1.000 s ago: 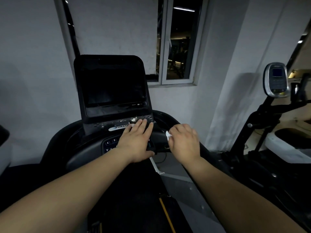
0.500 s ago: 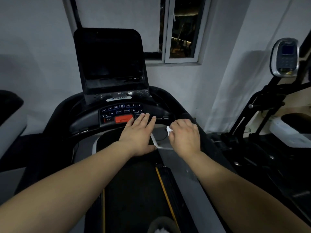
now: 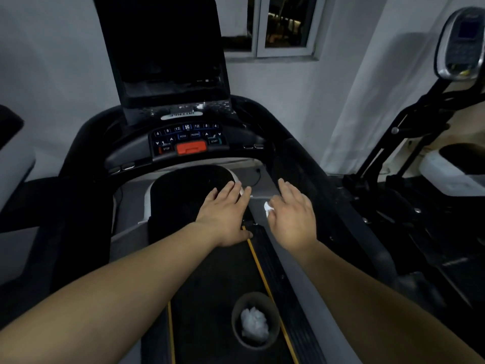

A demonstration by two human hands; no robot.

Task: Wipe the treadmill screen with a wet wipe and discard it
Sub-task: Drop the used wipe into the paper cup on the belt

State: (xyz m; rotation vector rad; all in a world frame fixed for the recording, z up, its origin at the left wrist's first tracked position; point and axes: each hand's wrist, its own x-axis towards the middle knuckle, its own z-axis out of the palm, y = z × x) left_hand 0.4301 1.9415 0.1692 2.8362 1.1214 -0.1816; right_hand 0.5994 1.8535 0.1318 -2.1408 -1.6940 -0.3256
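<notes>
A: What's showing at the far left?

B: A dark piece of another machine [image 3: 10, 127] is poking in at the edge. Just right of it the treadmill screen [image 3: 162, 40] is standing black and unlit, tilted back against the wall, with the keypad [image 3: 187, 137] and its orange stop button [image 3: 191, 147] sitting below it.

A: And the left hand?

B: The left hand [image 3: 225, 214] is hovering over the front of the belt [image 3: 210, 271], palm down, fingers straight and slightly spread, gripping nothing.

A: Where's the wipe?

B: The wet wipe [image 3: 267, 207] is sitting crumpled at the thumb side of the right hand [image 3: 294, 219], well below the screen. Only a small white wad is peeking out. The outer fingers are lying fairly straight, and the thumb and forefinger seem to be pinching the wad, though the grip itself is hidden.

A: Anything beneath the hands?

B: A dark round bin [image 3: 256, 320] is standing on the belt near the bottom, between the two forearms, with crumpled white tissue [image 3: 254, 325] lying inside it.

A: Farther right?

B: A window [image 3: 284, 24] is showing in the wall above, and another exercise machine [image 3: 462, 43] is standing at the far right with its small console raised.
</notes>
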